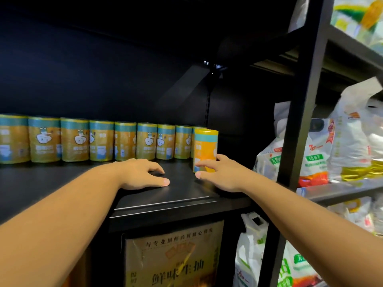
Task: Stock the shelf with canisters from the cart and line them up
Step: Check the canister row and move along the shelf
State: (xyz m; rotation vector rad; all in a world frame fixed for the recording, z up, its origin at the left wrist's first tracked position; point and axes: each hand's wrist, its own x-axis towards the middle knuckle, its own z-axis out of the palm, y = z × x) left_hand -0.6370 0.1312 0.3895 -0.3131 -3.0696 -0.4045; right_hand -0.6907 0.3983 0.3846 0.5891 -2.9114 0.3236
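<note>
On the black shelf (145, 195) — pretty dark in there — a row of canisters (101, 140) lines the back (labels facing out). Left hand (143, 172) rests palm-down on it, fingers loose, holding nothing. Right hand (219, 175) has its fingers splayed, tips at one brighter canister (206, 143) standing upright just ahead of the row's right end.

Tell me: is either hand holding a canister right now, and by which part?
Neither. The left hand rests on the shelf. The right hand is open in front of the lower part of the near canister, not curled round it.
</note>
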